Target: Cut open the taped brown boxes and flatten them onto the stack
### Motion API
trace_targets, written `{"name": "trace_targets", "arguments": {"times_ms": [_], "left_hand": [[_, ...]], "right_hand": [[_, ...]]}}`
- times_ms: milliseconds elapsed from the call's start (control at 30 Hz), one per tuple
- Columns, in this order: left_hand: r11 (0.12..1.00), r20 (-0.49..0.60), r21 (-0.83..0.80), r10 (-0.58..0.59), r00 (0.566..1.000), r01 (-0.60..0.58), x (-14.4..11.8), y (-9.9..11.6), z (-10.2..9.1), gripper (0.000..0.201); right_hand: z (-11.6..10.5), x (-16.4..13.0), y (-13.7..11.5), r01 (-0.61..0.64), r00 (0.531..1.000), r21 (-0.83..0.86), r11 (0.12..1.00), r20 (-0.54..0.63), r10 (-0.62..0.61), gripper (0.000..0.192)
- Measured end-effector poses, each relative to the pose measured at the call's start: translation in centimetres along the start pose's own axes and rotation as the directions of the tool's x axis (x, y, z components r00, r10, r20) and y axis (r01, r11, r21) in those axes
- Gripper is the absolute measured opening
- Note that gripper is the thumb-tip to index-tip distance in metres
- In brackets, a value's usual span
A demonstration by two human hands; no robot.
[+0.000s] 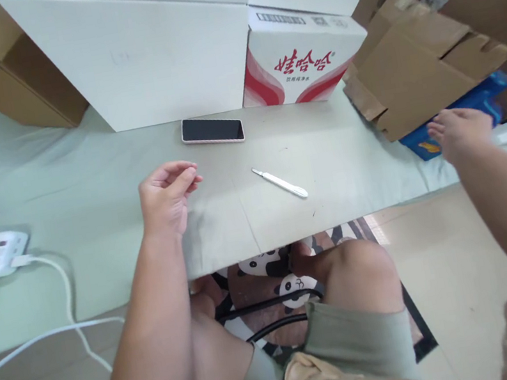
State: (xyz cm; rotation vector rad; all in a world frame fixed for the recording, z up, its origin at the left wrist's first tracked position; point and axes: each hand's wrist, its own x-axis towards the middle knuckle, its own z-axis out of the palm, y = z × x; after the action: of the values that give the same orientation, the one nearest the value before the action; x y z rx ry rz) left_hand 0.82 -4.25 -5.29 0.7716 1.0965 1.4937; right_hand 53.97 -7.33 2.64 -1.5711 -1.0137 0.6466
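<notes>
White plastic, thin and stiff, the small scalpel-like tool [280, 183] lies alone near the table's [86, 179] front edge, right of the left hand [167, 194]. That hand rests loosely curled, holding nothing. The right hand [460, 131] reaches to the right edge, fingers apparently spread on a blue packet [473, 108] under cardboard [413, 69], though its grip is unclear. Light and slippery, the tool seems best pinched mid-handle; bare cloth surrounds it, a phone [211, 129] behind.
</notes>
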Motion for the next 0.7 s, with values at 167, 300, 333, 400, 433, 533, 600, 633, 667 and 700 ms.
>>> {"name": "trace_targets", "arguments": {"times_ms": [167, 300, 333, 400, 433, 533, 600, 633, 667, 700], "left_hand": [[0.987, -0.012, 0.048, 0.157, 0.988, -0.156, 0.0, -0.3, 0.3, 0.017], [0.952, 0.026, 0.077, 0.294, 0.955, -0.295, -0.3, -0.4, 0.0, 0.024], [0.934, 0.045, 0.101, 0.340, 0.940, -0.342, -0.5, -0.4, -0.1, 0.027], [0.868, 0.090, 0.195, 0.448, 0.890, -0.457, -0.9, -0.1, -0.5, 0.036], [0.818, 0.113, 0.255, 0.505, 0.856, -0.516, -1.1, 0.0, -0.7, 0.040], [0.659, 0.164, 0.401, 0.632, 0.758, -0.636, -1.7, 0.5, -1.4, 0.047], [0.587, 0.178, 0.444, 0.683, 0.708, -0.677, -2.0, 0.8, -1.9, 0.048], [0.559, 0.183, 0.455, 0.703, 0.687, -0.693, -2.1, 1.0, -2.2, 0.048], [0.534, 0.185, 0.463, 0.723, 0.666, -0.708, -2.2, 1.1, -2.4, 0.049], [0.512, 0.185, 0.469, 0.740, 0.646, -0.720, -2.3, 1.1, -2.6, 0.050]], "right_hand": [[8.1, -5.1, 3.5, -0.098, 0.988, -0.022, 0.995, -0.124, 0.094, 0.033], [16.2, -11.7, 4.1, -0.181, 0.974, -0.018, 0.983, 0.138, 0.181, 0.038], [17.9, -13.0, 3.6, -0.188, 0.964, -0.009, 0.982, 0.189, 0.186, 0.038], [20.8, -14.8, 2.4, -0.172, 0.944, 0.004, 0.985, 0.285, 0.164, 0.037], [22.1, -15.4, 1.8, -0.156, 0.935, 0.012, 0.988, 0.326, 0.143, 0.035], [25.1, -16.6, -0.1, -0.102, 0.906, 0.038, 0.994, 0.415, 0.077, 0.033], [26.8, -17.2, -1.1, -0.080, 0.889, 0.055, 0.995, 0.455, 0.046, 0.032], [27.5, -17.5, -1.5, -0.070, 0.880, 0.060, 0.996, 0.475, 0.033, 0.031], [28.1, -17.7, -1.9, -0.061, 0.869, 0.063, 0.996, 0.495, 0.022, 0.030], [28.7, -17.9, -2.3, -0.051, 0.857, 0.064, 0.997, 0.515, 0.011, 0.029]]}}
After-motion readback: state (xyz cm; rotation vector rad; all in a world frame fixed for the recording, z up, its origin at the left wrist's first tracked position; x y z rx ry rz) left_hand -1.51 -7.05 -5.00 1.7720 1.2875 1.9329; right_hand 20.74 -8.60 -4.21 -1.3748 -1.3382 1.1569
